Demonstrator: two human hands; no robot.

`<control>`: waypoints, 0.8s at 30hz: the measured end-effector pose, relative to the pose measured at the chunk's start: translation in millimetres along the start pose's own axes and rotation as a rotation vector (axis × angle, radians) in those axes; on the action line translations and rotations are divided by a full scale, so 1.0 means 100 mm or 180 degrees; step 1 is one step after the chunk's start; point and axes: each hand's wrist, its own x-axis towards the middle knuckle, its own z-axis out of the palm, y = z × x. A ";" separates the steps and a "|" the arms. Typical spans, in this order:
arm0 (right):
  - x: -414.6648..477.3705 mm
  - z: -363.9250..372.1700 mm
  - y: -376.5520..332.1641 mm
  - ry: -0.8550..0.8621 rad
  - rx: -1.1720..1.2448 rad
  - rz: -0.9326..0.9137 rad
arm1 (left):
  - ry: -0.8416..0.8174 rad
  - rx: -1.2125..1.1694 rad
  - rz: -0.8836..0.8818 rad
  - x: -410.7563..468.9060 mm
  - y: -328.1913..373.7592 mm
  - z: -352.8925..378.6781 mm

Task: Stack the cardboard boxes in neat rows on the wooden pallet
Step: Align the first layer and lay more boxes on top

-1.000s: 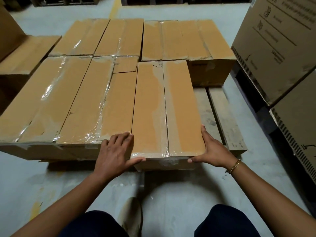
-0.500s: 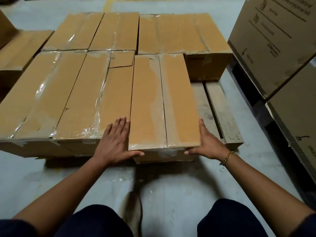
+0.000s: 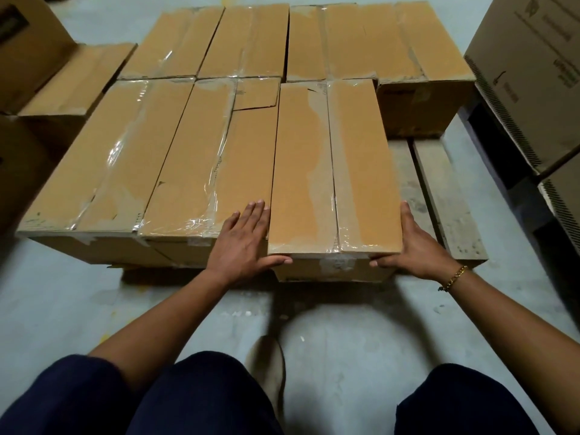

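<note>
Three long cardboard boxes make up the near row on the wooden pallet point(image 3: 445, 199), and I am working on the rightmost box point(image 3: 332, 171). It lies flat beside the middle box point(image 3: 204, 158), and its near end sits a little proud of that neighbour. My left hand point(image 3: 248, 243) is spread flat, with its fingers on the middle box along the seam and its thumb against the front face of my box. My right hand point(image 3: 417, 246) is also flat, with its fingers along the box's right side and its thumb at the front corner. Neither hand grips; both press. I judge this to be the squaring-up step for this box. Next I would give it a short, even shove forward and leftward to bring the fronts flush, though I cannot tell whether any gap remains at the far end against the back row point(image 3: 244, 39). Bare slats to the right look ready for one more box.
</note>
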 end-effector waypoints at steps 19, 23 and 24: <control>0.19 -0.05 -0.03 0.0072 -0.0022 -0.0021 | 0.0617 0.0197 -0.0111 0.06 0.02 0.21; 0.19 -0.05 -0.04 0.0074 0.0003 -0.0008 | 0.0682 0.0206 -0.0130 0.06 0.02 0.23; 0.19 -0.05 -0.04 0.0077 0.0001 -0.0004 | 0.0698 0.0206 -0.0134 0.06 0.02 0.23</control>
